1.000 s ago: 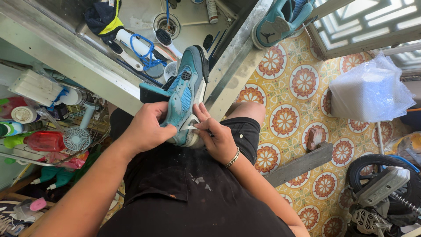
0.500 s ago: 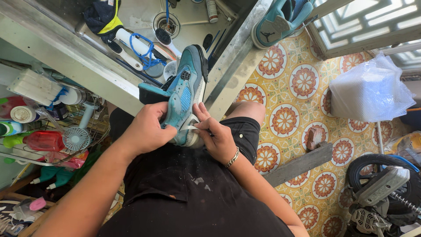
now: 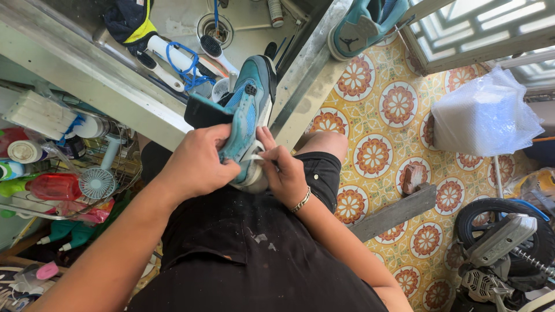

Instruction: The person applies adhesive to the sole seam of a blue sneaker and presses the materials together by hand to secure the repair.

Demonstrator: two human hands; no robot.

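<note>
A teal high-top sneaker [image 3: 250, 98] with a black tongue and pale sole rests over my lap, toe pointing away toward the sink. My left hand [image 3: 196, 162] wraps around its heel and side. My right hand [image 3: 280, 170], with a bracelet at the wrist, pinches a thin white strip against the sneaker's heel sole; what the strip is I cannot tell. My knee [image 3: 326, 144] shows just right of the shoe.
A metal sink [image 3: 173, 23] ahead holds brushes, a blue cord and a dark cloth. A second teal sneaker [image 3: 361, 23] lies on the patterned tile floor [image 3: 399, 110]. A plastic-wrapped bundle [image 3: 483, 115] and a wheeled machine [image 3: 503, 248] stand right; bottles and a small fan [image 3: 95, 184] left.
Almost nothing differs; both hands stay on the sneaker's heel, with only slight shifts of the fingers and the camera.
</note>
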